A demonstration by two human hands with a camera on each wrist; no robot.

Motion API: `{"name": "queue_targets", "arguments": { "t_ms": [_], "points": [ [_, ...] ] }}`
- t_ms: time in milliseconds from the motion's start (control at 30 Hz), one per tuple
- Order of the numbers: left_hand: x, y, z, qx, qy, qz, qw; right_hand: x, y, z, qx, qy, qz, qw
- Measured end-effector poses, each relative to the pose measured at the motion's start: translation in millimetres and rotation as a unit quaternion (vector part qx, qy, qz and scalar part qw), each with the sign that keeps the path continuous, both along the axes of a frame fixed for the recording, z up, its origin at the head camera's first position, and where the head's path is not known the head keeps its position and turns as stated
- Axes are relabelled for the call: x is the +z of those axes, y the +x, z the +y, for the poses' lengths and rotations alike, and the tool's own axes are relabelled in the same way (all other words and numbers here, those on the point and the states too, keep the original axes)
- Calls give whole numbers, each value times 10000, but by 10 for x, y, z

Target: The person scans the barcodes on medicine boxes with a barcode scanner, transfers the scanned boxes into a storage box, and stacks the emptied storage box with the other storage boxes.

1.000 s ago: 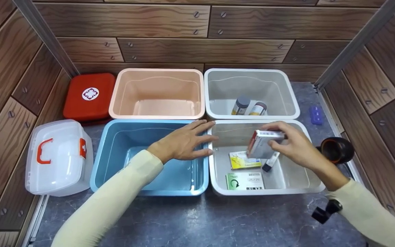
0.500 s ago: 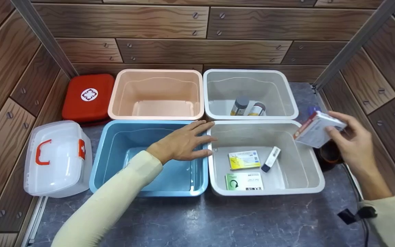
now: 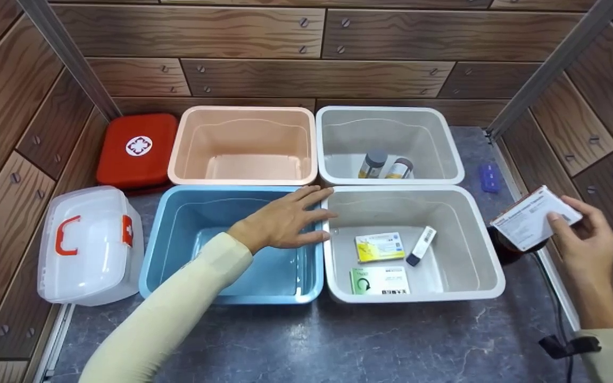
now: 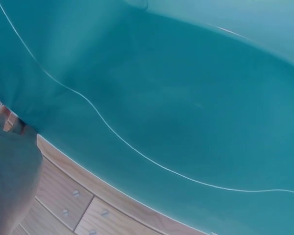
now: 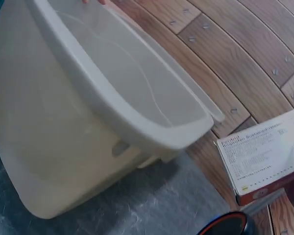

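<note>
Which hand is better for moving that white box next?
Probably the right hand: it grips the white box, near the round black thing. The left hand holds nothing and is farther off, by the blue bin.

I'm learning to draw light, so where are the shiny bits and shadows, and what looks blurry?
Head view: glare on the dark floor, shiny streaks in the blue bin; left wrist view: soft and hazy, the left hand dim at the edge; right wrist view: shadow by the near gray bin, much small print on the box too soft to read.
</note>
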State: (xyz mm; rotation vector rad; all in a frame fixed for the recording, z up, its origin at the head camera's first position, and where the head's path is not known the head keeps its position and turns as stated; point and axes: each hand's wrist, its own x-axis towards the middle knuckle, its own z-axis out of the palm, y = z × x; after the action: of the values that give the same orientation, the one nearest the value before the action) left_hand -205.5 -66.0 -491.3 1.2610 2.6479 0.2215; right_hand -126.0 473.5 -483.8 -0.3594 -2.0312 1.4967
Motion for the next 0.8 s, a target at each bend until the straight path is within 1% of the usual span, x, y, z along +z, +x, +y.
{"name": "queue_targets", "arguments": {
  "t_ms": [33,100,233,267,300,400,433,533,633,700,800],
  "points": [
    [-1,0,-2,4,12,-2,10000,-30,11,14,-48,-21,-31,10000],
    [-3,-1,-8,12,47,-24,10000,-109,32,31,-83,-262,-75,9996],
    [-2,-8,-12,-9,94,-38,9999,-291,83,-8,-101,-759,-361,9964],
    [-1,-10,-10,-22,108,-48,9999,-335,97,-25,-143,-816,-462,9955],
    [1,-11,-10,-32,117,-45,9999,-379,109,-44,-172,-860,-579,9945],
    [0,-12,-9,-57,140,-69,9999,-497,144,-100,-282,-641,-964,9929],
    [1,-11,-8,-59,155,-78,9998,-529,157,-116,-313,-661,-1107,9912],
    [-2,-8,-7,-56,172,-92,9998,-593,192,-150,-336,-970,-1535,9828],
    [-4,-5,-5,-34,169,-94,9998,-632,218,-176,-403,-1485,-1901,9696],
    [-6,-5,-3,-21,141,-98,9999,-660,228,-190,-401,-1581,-2116,9636],
    [-11,-7,1,-2,124,-97,9999,-716,230,-201,-437,-1541,-2391,9577]
  ]
}}
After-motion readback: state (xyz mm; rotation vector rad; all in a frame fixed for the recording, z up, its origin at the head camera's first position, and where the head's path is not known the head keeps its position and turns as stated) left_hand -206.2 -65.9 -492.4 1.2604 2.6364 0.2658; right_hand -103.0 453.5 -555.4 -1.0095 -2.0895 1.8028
